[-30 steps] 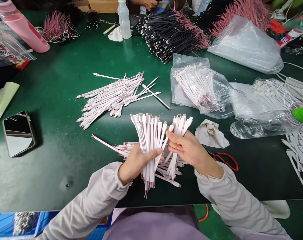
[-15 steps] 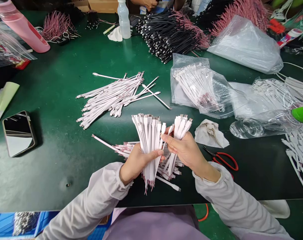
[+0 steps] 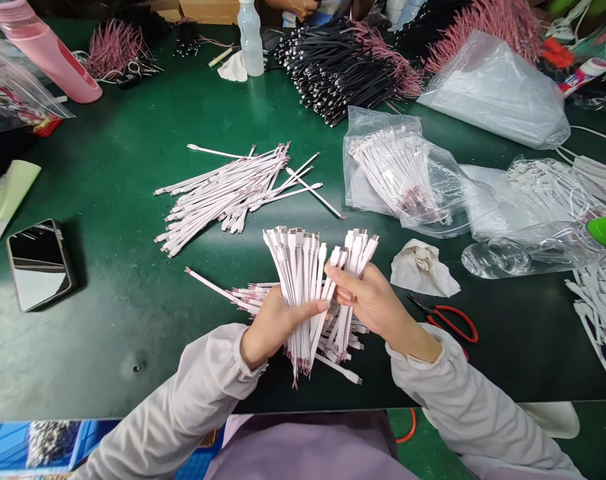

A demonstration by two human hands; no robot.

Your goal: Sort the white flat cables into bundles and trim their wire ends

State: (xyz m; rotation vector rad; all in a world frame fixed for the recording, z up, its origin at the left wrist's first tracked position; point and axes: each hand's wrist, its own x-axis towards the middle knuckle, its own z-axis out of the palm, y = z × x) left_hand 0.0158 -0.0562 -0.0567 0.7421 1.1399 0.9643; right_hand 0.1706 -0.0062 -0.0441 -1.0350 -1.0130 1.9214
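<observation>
White flat cables (image 3: 297,287): two upright bunches held just above the bench, plug ends up and pink wire ends hanging down; the bunches stand side by side, parted at the top and crossing lower down.
Left hand (image 3: 283,327): clenched round the larger bunch, with the thumb lying across its front.
Right hand (image 3: 367,300): closed on the smaller bunch, its fingers pressed against the cables just beside the left hand.
Work in hand: judging by the grip, a handful of cables is being parted into two bunches.
Next move: with both hands full, taking up more cables would call for freeing a hand first.
Under the hands: loose cables (image 3: 243,293) lie fanned on the green bench (image 3: 107,347), near its front edge.
Right of the hands: a crumpled rag (image 3: 423,270) and red-handled scissors (image 3: 455,323).
Left of the hands: a phone (image 3: 40,265) lies near the bench's left edge.
Middle of the bench: a loose pile of white cables (image 3: 227,193) and a clear plastic bag of cables (image 3: 397,173).
Far edge: black cables (image 3: 333,73), pink wires (image 3: 117,50), a pink bottle (image 3: 47,60), a water bottle (image 3: 250,40) and a co-worker's hand (image 3: 300,7).
</observation>
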